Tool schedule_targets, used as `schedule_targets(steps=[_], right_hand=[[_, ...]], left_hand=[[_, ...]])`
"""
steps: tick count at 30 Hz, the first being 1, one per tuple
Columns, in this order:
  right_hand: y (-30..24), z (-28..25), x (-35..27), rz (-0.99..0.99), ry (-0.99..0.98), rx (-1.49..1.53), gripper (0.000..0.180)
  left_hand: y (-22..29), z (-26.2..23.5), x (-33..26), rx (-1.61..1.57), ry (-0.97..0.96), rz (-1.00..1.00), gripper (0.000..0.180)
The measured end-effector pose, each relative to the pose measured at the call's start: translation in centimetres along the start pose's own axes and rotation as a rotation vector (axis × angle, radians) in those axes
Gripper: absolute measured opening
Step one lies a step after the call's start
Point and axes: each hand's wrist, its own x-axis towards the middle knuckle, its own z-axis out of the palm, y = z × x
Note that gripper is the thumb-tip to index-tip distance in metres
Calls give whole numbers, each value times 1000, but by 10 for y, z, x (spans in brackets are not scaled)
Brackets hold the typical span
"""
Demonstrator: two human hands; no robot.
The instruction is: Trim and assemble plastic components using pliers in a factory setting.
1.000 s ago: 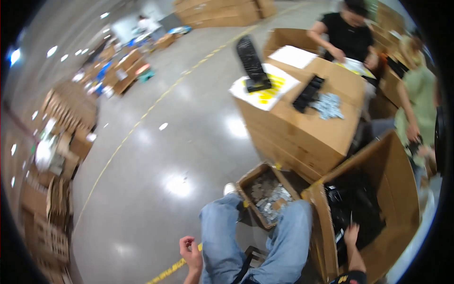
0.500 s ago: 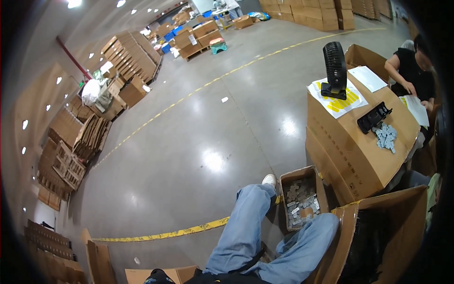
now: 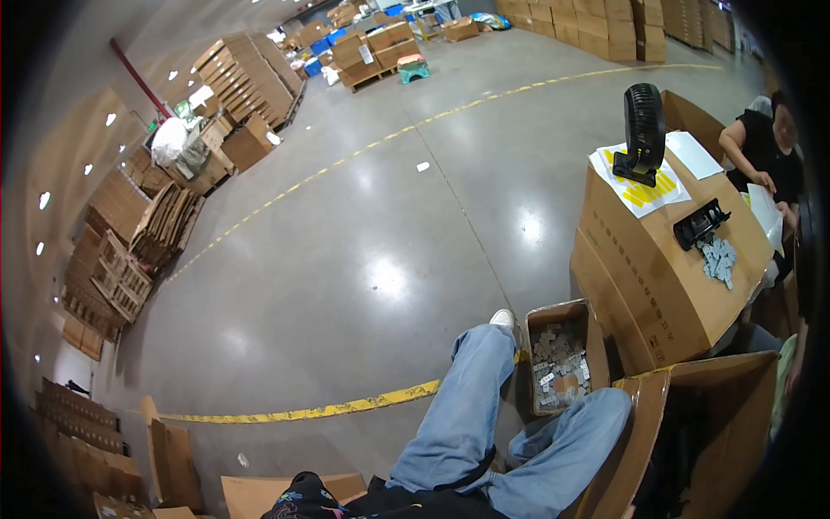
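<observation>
Neither of my hands shows; only a black patterned sleeve (image 3: 304,498) appears at the lower edge. My legs in blue jeans (image 3: 462,406) stretch forward. Beside my knee stands a small carton (image 3: 596,346) holding many small grey pieces. To its right, a large open carton (image 3: 648,432) has dark things inside, too shadowed to name. On a big closed carton (image 3: 622,277) lie a black plastic part (image 3: 700,223) and a pile of small grey pieces (image 3: 718,262). A black fan (image 3: 644,130) stands there on a yellow-marked sheet (image 3: 648,197).
A co-worker (image 3: 765,156) in black sits at the far right, hands on a white sheet or bag (image 3: 764,210). Yellow floor lines (image 3: 346,405) cross the grey floor. Stacked cartons and pallets (image 3: 125,277) line the left; a flattened carton (image 3: 238,493) lies near my sleeve.
The view has shifted slightly, so the cartons and fan appear further right. More of the black sleeve shows at the lower edge. The co-worker's head has turned.
</observation>
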Motion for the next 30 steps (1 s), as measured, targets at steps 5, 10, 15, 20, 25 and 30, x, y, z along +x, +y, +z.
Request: schedule_targets(steps=[5,10,15,20,25,30], right_hand=[[-51,-53,-45,-85,151,63,25],[-112,-41,-57,-751,57,110,34],[-264,83,-112,-1159,-272,-81,22],[-310,188,-100,-1390,-312,102,25],[-285,314,0,-927,-158,34,9],[-197,441,82,-363,-285,-708,22]], left_hand=[[102,-75,-12,166,163,-38,36],[262,-226,-17,-586,449,729,22],[417,-259,10,-1125,-392,1230,62],[484,-289,67,-1612,-224,1003,32],[452,-286,158,-1643,42,838,32],[454,-296,164,-1642,-80,831,29]])
